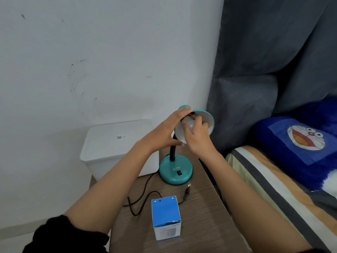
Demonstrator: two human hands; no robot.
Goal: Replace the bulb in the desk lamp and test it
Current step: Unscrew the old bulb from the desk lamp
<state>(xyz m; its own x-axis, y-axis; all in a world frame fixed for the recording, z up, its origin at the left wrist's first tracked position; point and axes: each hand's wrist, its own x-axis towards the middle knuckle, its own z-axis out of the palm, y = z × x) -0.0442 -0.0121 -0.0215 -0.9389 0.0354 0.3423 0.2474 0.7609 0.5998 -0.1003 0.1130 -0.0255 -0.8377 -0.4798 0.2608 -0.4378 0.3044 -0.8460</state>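
Observation:
A teal desk lamp stands on a wooden bedside table [204, 212], its round base [176, 170] bearing a black switch. The shade [209, 118] is tipped toward me, white inside. My left hand [166, 131] cups the shade's left outer side. My right hand [196, 132] reaches into the shade, fingers wrapped around a white bulb [189, 125]. The bulb's base is hidden by my fingers. The lamp's black cord [142, 199] loops across the table and its plug [187, 191] lies loose, unplugged. A blue and white bulb box [166, 217] stands near the table's front.
A white lidded plastic bin [116, 143] sits left of the lamp against the wall. On the right is a bed with a striped sheet [269, 181], a blue cartoon pillow [300, 143] and a grey headboard [255, 70].

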